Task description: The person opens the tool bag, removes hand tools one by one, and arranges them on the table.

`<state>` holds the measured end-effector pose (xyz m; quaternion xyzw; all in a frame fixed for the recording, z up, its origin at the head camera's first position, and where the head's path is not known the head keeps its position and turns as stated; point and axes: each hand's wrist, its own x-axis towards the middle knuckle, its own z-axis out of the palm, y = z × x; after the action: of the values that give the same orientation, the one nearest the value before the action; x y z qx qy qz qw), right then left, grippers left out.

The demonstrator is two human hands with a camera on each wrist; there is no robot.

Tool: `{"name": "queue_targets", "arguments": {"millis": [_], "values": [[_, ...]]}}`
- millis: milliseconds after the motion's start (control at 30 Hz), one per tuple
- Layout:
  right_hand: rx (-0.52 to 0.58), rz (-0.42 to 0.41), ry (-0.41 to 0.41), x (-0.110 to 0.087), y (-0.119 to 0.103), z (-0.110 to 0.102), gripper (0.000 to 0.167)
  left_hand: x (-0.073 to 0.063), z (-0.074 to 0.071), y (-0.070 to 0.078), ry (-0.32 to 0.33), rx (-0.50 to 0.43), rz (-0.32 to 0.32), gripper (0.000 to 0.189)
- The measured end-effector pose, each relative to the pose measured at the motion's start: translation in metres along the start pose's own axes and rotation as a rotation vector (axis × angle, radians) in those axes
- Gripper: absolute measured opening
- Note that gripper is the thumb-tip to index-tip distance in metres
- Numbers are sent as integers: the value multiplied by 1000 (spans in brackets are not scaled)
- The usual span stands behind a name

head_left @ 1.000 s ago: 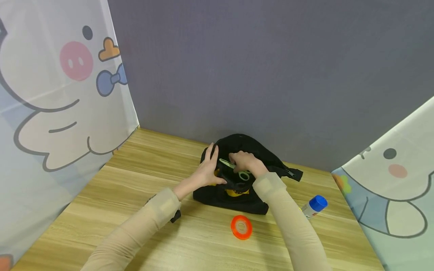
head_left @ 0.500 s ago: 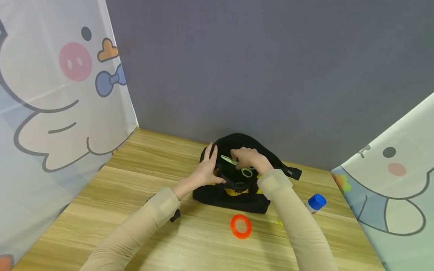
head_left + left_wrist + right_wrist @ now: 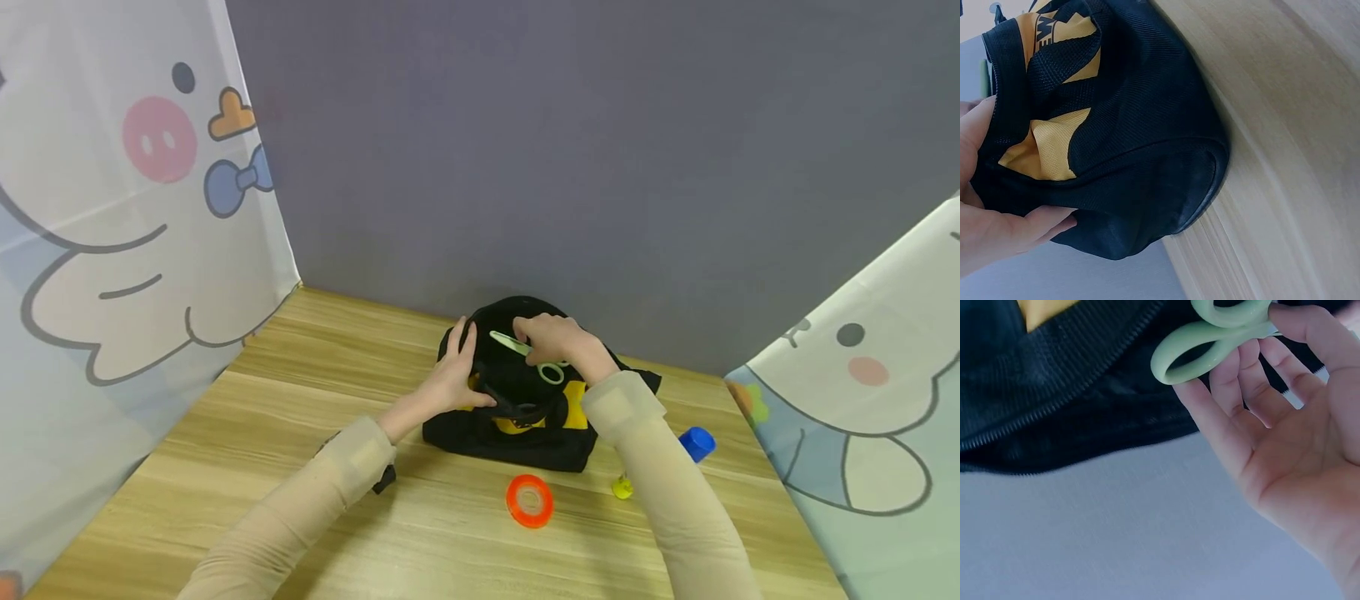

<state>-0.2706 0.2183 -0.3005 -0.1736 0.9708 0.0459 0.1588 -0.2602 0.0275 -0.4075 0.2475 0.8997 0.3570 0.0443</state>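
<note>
So, going left to right: the left hand [image 3: 447,377] is spread wide in a hold on the left side of the black bag [image 3: 510,451], thumb at the near rim, propping the mouth open. Right at that mouth are the scissors [image 3: 511,342], pinched in the right hand [image 3: 558,340]; hard to tell if any part sits below the rim. Looks like the step in hand is moving the scissors at the opening. Next move probably calls for a firm pinch and a wide mouth, since that floppy rim could snag the loops.

Other stuff: a black thing [image 3: 384,479] pokes out past the left sleeve [image 3: 315,493], too covered to identify. An orange tape roll [image 3: 515,502] lies flat in front of the bag, then a small yellow thing [image 3: 622,487] and a blue cap [image 3: 699,444], both partly blocked by the right sleeve [image 3: 667,492].
</note>
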Motion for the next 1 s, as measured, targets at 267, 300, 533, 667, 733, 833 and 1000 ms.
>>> {"name": "queue_targets", "arguments": {"millis": [267,300,533,667,733,833,1000], "values": [[-1,0,23,-17,-2,-7,30,1,1,0,3,-8,7,127],[-2,-4,32,-19,-2,-7,30,1,0,0,2,-11,7,127],[-10,-44,97,-37,-6,-7,26,-2,-1,1,2,-23,8,127],[-10,-52,117,-47,-10,-4,26,-1,-2,2,-3,-22,5,127],[-10,-49,124,-52,-11,-3,25,-1,-2,2,-8,-25,4,127],[-14,-48,134,-59,-11,-1,25,-1,-2,2,-7,-26,9,127],[-9,-40,150,-68,-9,4,26,-2,-2,4,-6,-19,8,128]]}}
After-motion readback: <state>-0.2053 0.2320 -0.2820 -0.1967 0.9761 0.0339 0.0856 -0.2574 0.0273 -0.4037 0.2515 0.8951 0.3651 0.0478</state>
